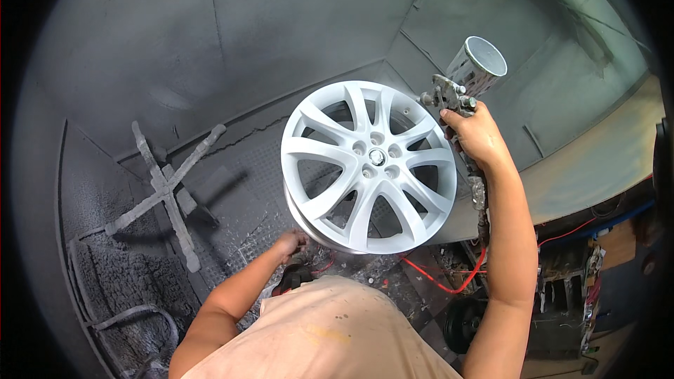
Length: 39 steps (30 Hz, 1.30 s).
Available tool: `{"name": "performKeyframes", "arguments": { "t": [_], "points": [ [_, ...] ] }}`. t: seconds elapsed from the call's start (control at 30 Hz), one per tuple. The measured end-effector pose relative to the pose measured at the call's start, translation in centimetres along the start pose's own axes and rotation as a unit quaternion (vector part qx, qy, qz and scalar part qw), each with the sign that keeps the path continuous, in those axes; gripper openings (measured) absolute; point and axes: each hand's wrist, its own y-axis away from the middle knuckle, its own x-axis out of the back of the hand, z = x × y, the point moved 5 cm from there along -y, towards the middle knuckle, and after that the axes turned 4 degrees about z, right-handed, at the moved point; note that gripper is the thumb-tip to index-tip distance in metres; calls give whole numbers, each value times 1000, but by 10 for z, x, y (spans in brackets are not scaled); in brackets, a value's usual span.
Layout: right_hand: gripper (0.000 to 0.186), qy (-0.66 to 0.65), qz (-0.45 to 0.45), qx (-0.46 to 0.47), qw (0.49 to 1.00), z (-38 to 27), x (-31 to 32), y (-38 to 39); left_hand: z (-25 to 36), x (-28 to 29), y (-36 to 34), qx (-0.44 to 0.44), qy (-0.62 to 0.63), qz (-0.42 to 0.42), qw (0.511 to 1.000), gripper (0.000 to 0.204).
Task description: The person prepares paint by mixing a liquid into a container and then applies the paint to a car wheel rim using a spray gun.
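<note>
A white-silver car wheel rim faces up at the middle, with paired spokes and a dark-centred hub cap. My right hand is wrapped round a paint-crusted spray gun at the rim's upper right. The gun's nozzle points left, across the spokes. On top of the gun sits a tilted paint cup with a pale lid. At the rim's lower left edge is my left hand, its fingers curled in; whether it grips the wheel's underside or something else is hidden. Whatever holds the wheel up cannot be seen.
A red air hose loops below the gun. On the left stands a paint-coated cross-shaped stand. Grey booth walls enclose the far side. A cluttered rack and a dark round object lie at the lower right.
</note>
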Motion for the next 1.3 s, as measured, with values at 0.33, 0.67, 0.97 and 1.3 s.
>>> {"name": "performKeyframes", "arguments": {
  "t": [0.33, 0.67, 0.97, 1.3],
  "points": [
    [14, -61, -15, 13, 998, -17, -13, 8, 41, -1, 1, -26, 11, 81, 996, 30],
    [15, 41, 58, 11, 997, 0, -3, -2, 18, -27, 24, 8, 17, 75, 997, 27],
    [15, -60, -25, -8, 998, -24, -19, 17, -7, -70, 39, 48, 5, -7, 999, 4],
    [14, 14, -9, 23, 1000, -17, -17, 5, -15, -70, 52, 88, -91, -89, 988, 11]
  ]
}}
